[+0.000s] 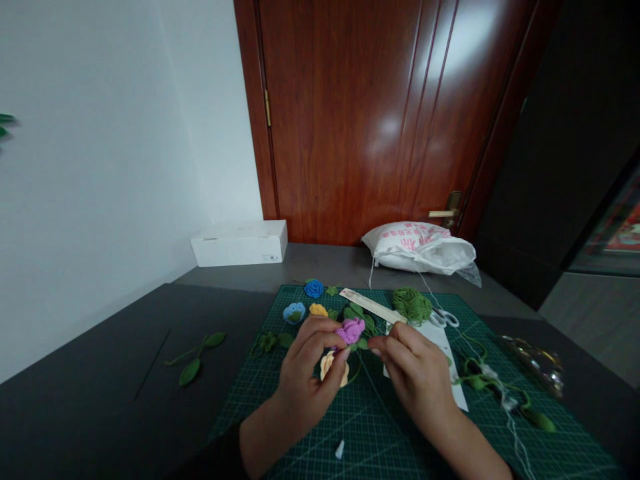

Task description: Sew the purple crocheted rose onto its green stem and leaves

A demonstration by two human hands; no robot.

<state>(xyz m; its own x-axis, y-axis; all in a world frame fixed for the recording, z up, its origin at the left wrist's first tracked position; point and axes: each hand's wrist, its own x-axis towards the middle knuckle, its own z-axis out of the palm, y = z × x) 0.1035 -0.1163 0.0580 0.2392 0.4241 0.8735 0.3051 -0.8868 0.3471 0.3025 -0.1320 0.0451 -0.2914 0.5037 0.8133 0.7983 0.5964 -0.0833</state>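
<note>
Between thumb and fingers, my left hand (311,370) pinches a purple crocheted flower (351,330) above the green cutting mat (360,427). To its right, my right hand (419,370) has its fingertips pressed together; a thin strand hangs near them, but what they grip is too small to make out. Beneath my left hand a cream crocheted flower (334,369) is partly covered. Farther back lie a blue rose (314,289), a light blue flower (294,313) and a yellow flower (319,310), with green crocheted leaves around.
A ruler (373,305), a green yarn ball (412,305) and scissors (444,318) lie at the mat's back right. Leafy stems (493,383) and a shiny object (537,360) are at right. Behind stand a white box (240,243) and a white bag (420,247); left, a leaf sprig (197,360).
</note>
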